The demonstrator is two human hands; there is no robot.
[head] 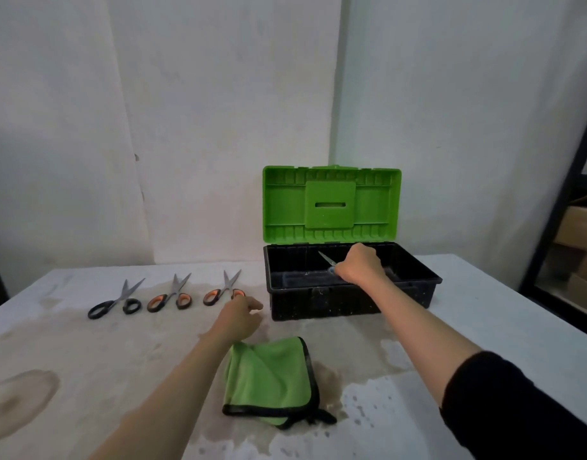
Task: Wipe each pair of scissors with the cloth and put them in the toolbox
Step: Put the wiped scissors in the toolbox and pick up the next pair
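My right grip is closed around the handle end of the held scissors, down inside the black tray of the toolbox. The handles are hidden inside my fist. The shut blades stick out from the thumb side and point up and to the left, toward the back wall of the box. I cannot tell whether any part of them touches the floor of the box. The green lid stands open and upright behind my hand.

My left grip is over the desk, its fingers loosely curled and holding nothing that I can see. It is right at the near handle of the right orange scissors and covers part of that loop. I cannot tell whether the fingertips touch it.

Left of that pair lie the middle orange scissors, and further left the black-handled scissors. All three lie flat in a row with blades slightly parted, pointing away from me, well apart from the toolbox.

The green cloth with its black edging lies folded on the desk between my forearms, nearer to me than either grip and touched by neither; my left forearm passes over its far left corner. The desk top is stained and blotchy around it
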